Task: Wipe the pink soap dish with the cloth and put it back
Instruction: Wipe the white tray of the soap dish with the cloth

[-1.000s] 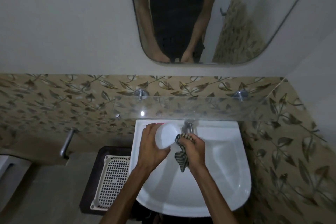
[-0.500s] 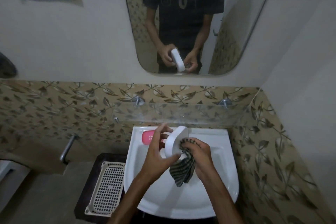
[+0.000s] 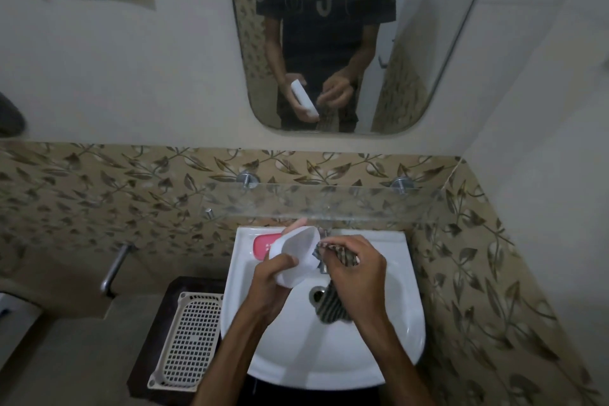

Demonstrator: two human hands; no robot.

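The left hand (image 3: 270,277) is gripping a smooth white oval lid (image 3: 298,255), tilted on edge above the glossy white basin (image 3: 389,349). The right hand (image 3: 354,269) is pinching a striped woven cloth (image 3: 331,305) beside it, its tail hanging over the drain. The pink soap dish (image 3: 262,244) is sitting on the basin's back-left ledge, partly hidden behind the lid.

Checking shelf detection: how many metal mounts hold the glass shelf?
2 visible: left mount on the leaf tile above the basin's left side, right mount near the corner. None seems hidden.
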